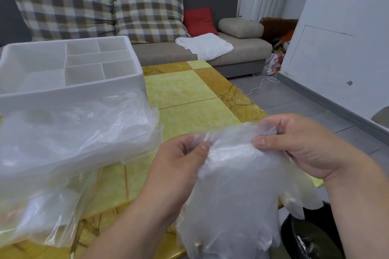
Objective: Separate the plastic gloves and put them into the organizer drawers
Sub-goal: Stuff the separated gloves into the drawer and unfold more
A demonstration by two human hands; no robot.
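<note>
Left hand (185,153) and right hand (294,145) each pinched the cuff edge of the gloves (229,185), which hung lengthwise, fingers downward, over the table's (189,90) near edge, right of the organizer (69,65).

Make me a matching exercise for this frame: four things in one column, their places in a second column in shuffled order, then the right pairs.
Things
1. plastic gloves
2. organizer
3. red cushion
4. white cloth

Places
A. lying on the sofa seat
B. pinched by the left hand and right hand
C. standing on the yellow table, at the left
D. leaning against the sofa back

Pairs: 1-B, 2-C, 3-D, 4-A.
</note>
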